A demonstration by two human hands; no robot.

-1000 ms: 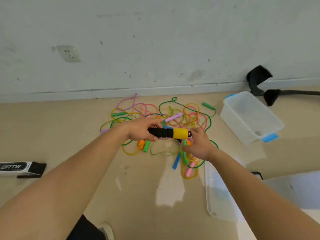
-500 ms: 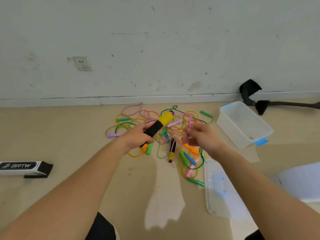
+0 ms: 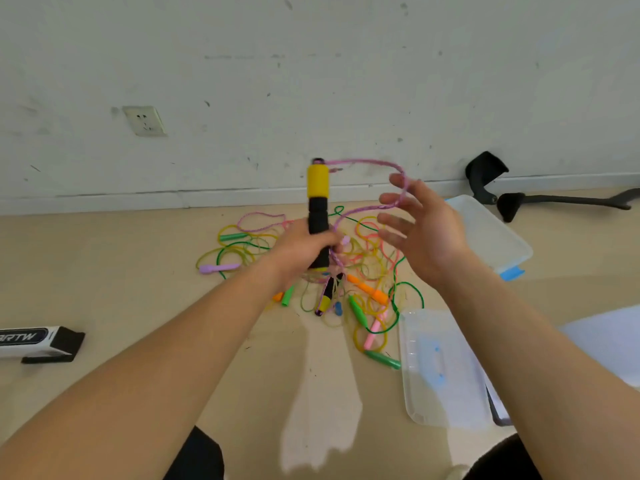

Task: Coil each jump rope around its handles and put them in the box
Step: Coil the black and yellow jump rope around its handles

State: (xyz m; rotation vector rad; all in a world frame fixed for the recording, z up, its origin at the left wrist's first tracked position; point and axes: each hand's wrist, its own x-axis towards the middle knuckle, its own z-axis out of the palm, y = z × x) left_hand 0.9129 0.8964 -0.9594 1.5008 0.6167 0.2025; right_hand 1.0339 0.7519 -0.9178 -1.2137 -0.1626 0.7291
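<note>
Beige floor meets a scuffed white wall, and a tangle of coloured jump ropes [image 3: 367, 268] lies at the foot of it. The left hand [image 3: 301, 251] is clenched round the lower black part of a black-and-yellow handle [image 3: 318, 199], holding it upright above the pile. A pink rope [image 3: 367, 162] leaves the top of that handle, arcs to the right and drapes over the spread, nearly straight fingers of the right hand [image 3: 429, 233], which guides it without gripping, then drops back toward the left hand. Its twin handle [image 3: 325, 299] lies on the floor just below, among the loops. The clear box [image 3: 495, 233] stands empty to the right, its lid [image 3: 440, 368] flat on the floor nearer the person. To coil well, I judge, the 2 handles should be brought side by side first, the pink rope freed from the other loops, then wound in tight, even turns under light tension so that nothing slips off on the way to the box.
</note>
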